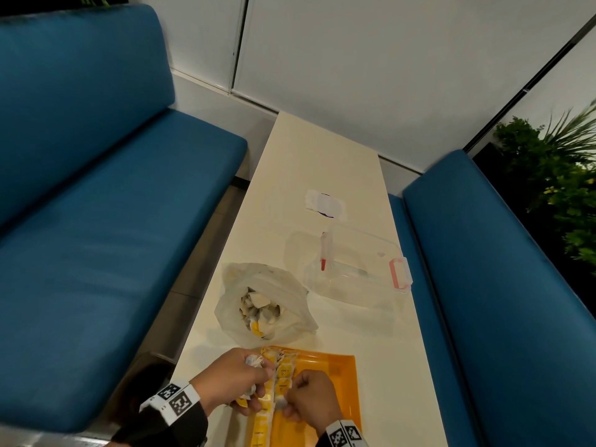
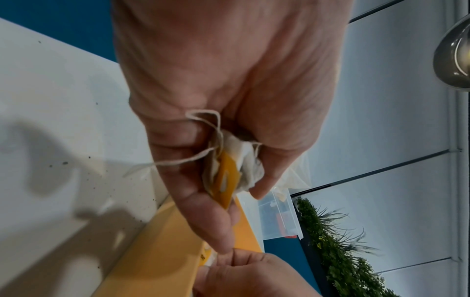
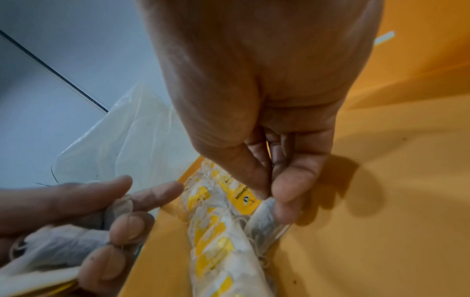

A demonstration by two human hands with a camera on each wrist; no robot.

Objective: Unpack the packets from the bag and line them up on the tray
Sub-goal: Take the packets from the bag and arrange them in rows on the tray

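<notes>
Print on the yellow packet tags [image 3: 244, 198] is too blurred to read

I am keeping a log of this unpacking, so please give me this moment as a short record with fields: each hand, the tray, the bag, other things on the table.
left hand: holds a bunch of packets with strings
right hand: pinches one packet beside the row
tray: orange, row of packets along its left side
bag: open, more packets inside, behind the tray
clear box: right of the bag
</notes>
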